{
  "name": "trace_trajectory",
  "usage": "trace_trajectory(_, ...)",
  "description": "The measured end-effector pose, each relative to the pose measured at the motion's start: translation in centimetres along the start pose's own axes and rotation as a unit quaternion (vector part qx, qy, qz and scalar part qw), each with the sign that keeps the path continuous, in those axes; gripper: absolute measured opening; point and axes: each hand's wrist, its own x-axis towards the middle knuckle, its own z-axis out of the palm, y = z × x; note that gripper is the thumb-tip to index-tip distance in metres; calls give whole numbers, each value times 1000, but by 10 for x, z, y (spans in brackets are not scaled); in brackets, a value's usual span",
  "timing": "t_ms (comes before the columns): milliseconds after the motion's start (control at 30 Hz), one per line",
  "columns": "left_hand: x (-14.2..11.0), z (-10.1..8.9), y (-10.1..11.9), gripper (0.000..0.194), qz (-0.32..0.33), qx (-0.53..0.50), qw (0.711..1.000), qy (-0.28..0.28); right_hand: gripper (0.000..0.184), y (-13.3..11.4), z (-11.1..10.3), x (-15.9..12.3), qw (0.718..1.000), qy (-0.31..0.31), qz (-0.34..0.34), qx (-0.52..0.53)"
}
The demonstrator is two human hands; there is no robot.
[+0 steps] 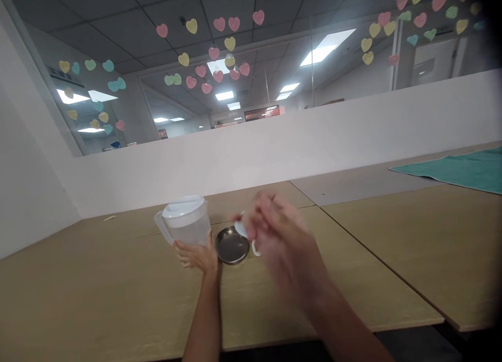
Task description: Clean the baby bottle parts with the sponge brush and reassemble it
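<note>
My left hand (198, 253) is wrapped round the lower side of a translucent white plastic pitcher (190, 230). The pitcher stands upright with its lid on and its handle to the left. To its right lies a round, shallow metal dish (232, 245) on the table. My right hand (280, 226) is raised over the area right of the dish, smeared by motion, so its fingers cannot be made out. A white curved object (240, 229) and a small white loop like a handle (255, 248) peek out behind it; the rest is hidden.
The wooden table (117, 299) has seams between its boards. A teal cloth (463, 168) lies at the far right, and a small pale scrap (110, 218) at the far left. A white wall (251, 163) with a window bearing heart-shaped notes bounds the back.
</note>
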Motion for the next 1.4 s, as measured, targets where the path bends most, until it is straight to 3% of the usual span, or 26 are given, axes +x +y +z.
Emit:
trace_trajectory(100,-2,1,1,103,-4,9,999,45,25,30,-60,34,972,152,-90,-155)
trace_trajectory(200,-1,4,0,101,4,8,999,50,32,64,-136,47,918,222,-97,-315)
trace_trajectory(267,-1,6,-2,102,2,4,999,52,37,85,-181,45,872,232,-48,-429)
trace_trajectory(333,-1,6,-3,101,21,6,998,62,39,102,-215,39,793,232,28,-563)
trace_trajectory(400,-4,5,-1,94,84,2,993,80,37,114,-236,32,689,200,149,-681)
trace_trajectory(467,-10,2,6,78,183,-28,980,75,27,121,-244,28,656,178,193,-708)
trace_trajectory(533,-15,1,20,55,284,-77,956,6,23,125,-246,26,640,157,211,-722)
trace_trajectory(600,-19,2,38,35,373,-95,908,-165,24,127,-246,25,600,118,246,-752)
trace_trajectory(667,-20,8,58,37,373,1,863,-342,25,129,-247,24,560,75,286,-774)
trace_trajectory(700,-20,14,66,35,365,25,854,-371,25,130,-248,23,548,58,301,-778)
trace_trajectory(833,-15,40,85,19,331,93,825,-449,24,134,-251,20,537,21,321,-779)
trace_trajectory(933,-11,55,88,20,300,130,809,-488,23,136,-251,20,533,13,320,-783)
trace_trajectory(1100,-12,59,89,17,267,129,806,-512,24,136,-253,21,532,6,321,-783)
trace_trajectory(1200,-17,53,84,17,249,87,829,-494,24,135,-256,21,533,-2,314,-785)
trace_trajectory(1400,-23,42,68,20,174,-73,896,-401,27,133,-261,22,538,7,296,-789)
